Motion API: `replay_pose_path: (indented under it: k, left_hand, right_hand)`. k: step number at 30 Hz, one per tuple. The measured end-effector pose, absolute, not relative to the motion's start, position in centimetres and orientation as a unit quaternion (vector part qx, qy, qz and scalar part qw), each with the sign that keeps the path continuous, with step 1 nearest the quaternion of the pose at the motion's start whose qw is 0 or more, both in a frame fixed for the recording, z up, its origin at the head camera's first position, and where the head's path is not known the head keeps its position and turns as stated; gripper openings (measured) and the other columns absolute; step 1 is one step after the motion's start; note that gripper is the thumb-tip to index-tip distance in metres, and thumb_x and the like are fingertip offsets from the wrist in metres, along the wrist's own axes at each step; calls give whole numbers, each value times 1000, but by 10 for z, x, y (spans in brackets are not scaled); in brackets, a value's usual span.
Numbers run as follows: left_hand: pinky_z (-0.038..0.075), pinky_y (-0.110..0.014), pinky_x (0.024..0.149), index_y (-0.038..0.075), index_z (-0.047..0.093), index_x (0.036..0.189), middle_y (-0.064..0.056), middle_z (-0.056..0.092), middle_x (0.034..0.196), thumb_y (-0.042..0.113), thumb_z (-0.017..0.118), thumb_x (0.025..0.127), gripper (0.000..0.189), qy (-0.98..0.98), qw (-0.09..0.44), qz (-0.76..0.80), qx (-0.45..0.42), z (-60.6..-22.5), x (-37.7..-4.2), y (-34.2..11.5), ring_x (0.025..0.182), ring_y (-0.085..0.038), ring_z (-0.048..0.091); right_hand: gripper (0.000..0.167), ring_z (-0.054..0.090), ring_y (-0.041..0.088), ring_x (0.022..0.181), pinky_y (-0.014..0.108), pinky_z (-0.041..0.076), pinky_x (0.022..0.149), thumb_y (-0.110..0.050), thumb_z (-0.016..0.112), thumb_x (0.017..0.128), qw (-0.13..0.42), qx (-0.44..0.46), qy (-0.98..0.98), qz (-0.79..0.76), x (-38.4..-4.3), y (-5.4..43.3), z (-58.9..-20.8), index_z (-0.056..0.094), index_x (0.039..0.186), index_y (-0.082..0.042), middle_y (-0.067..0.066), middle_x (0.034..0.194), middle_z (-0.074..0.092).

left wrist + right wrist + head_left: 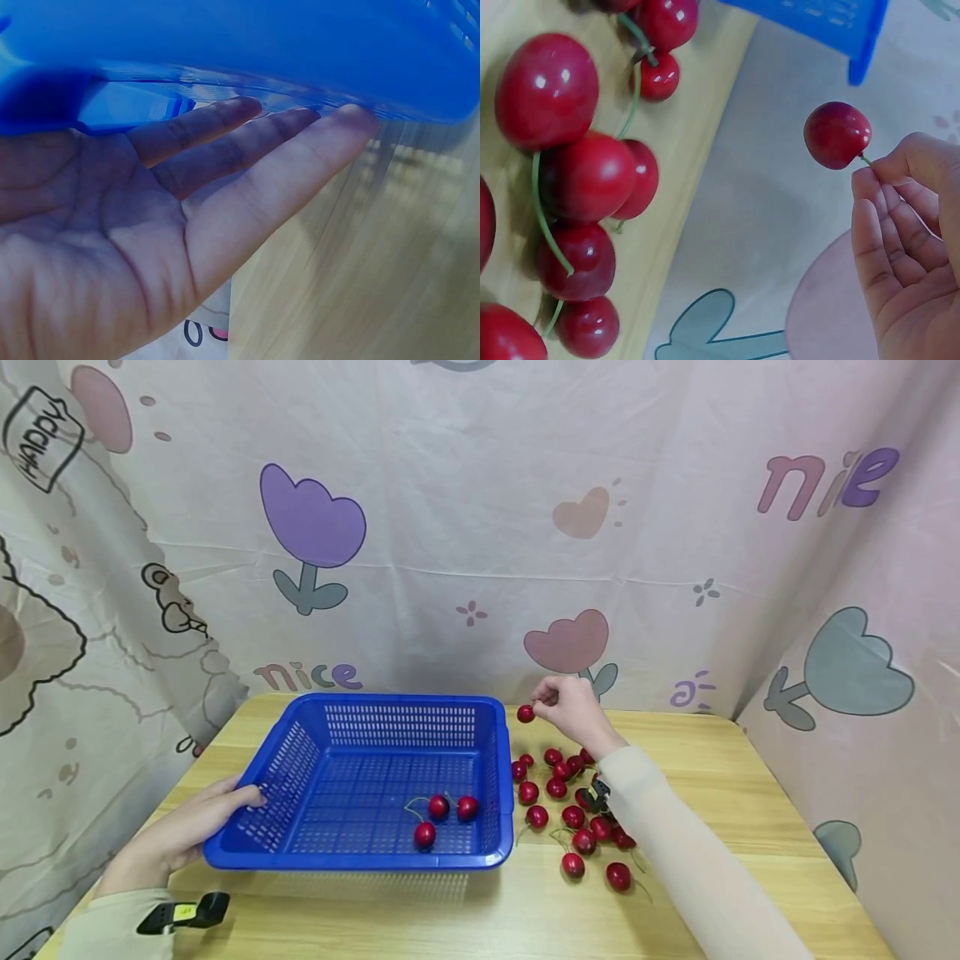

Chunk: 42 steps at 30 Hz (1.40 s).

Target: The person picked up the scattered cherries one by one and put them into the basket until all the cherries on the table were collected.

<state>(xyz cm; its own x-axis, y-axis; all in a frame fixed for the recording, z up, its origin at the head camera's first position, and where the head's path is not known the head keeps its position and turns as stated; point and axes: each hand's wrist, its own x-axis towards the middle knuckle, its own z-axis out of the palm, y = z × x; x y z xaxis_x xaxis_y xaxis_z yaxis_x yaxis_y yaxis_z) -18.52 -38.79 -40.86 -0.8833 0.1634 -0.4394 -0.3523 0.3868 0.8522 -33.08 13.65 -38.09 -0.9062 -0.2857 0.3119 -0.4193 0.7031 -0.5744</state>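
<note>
Fingers (281,169) of the left hand (187,827) are being pressed, nearly straight, against the outside of a blue basket (337,862), and its left side is being clasped between them and the thumb, which is being hooked over the rim. Below that hand, a black device (183,912) is being worn at the wrist over a pale sleeve (112,931). Three red cherries (438,807) are being carried on the basket's mesh floor, toward its near right corner. To the right of the basket, loose cherries (573,817) are being borne by the wooden table (712,777) in a close scatter, several being seen in contact, and part of the group is being hidden by the right sleeve (690,843). Farther off, a single cherry (526,713) is being pinched by its stem between the thumb and fingers of the right hand (573,706); it is being held in the air just outside the basket's far right corner, while the other fingers are being folded loosely toward the palm. Behind everything, the view is being closed off by a pale curtain (450,527) printed with flowers, hearts and lettering
</note>
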Motion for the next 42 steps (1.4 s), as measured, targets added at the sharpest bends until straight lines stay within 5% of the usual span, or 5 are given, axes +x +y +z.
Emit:
replay_pose_path:
  k: [21,42]
  left_hand:
    - [65,-46,86,-16,3,161,-13,71,119,21,39,108,74,791,241,561,-44,-409,-187,-390,103,-25,75]
    - [65,-47,86,-14,5,163,-15,71,123,23,40,109,75,801,235,547,-56,-408,-186,-388,104,-26,74]
  right_hand:
    - [10,76,16,84,36,65,81,-9,76,96,109,242,-884,384,-295,108,-362,81,105,-7,6,97,81]
    - [8,74,12,83,24,63,78,-5,74,95,57,324,-895,299,-283,60,-367,81,99,-7,5,95,81]
